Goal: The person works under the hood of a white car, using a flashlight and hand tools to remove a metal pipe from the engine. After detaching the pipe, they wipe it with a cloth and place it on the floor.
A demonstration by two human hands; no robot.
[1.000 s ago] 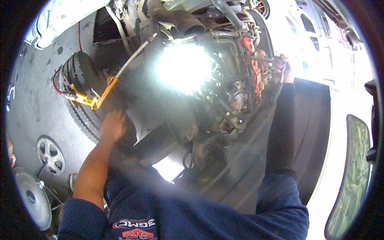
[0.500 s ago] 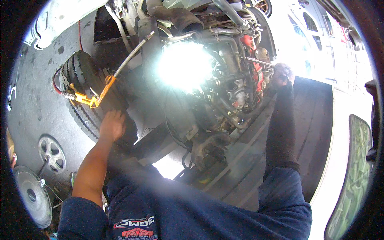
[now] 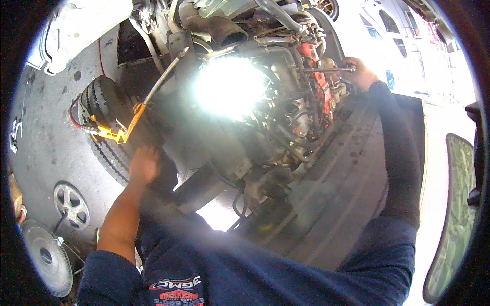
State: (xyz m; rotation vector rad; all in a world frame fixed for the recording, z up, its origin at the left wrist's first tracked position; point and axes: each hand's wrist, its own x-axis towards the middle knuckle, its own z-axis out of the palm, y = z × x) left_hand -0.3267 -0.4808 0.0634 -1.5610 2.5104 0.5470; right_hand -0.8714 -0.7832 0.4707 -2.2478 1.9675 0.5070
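Observation:
My right hand [image 3: 361,74] is at the right side of a vehicle engine [image 3: 286,92], closed around the outer end of a long metal socket wrench [image 3: 326,69]. The wrench lies nearly level across the red part [image 3: 321,84] of the engine; its inner tip is hard to make out. My left hand [image 3: 145,166] rests on a large black tyre [image 3: 115,109], with its fingers laid on the rubber and somewhat blurred. Farther along the tyre is a yellow air blow gun [image 3: 115,134] with a long metal nozzle and a red hose.
A bright glare [image 3: 229,87] hides part of the engine. Dark ribbed panels [image 3: 332,188] lie between me and the engine. A grey pulley wheel [image 3: 71,205] and a round finned disc [image 3: 47,258] are at the lower left. A camouflage-patterned panel [image 3: 450,214] stands at the right.
My right hand has moved up and slightly right, swinging the wrench from slanted to nearly level. My left hand stays on the tyre. The whole view has shifted a little.

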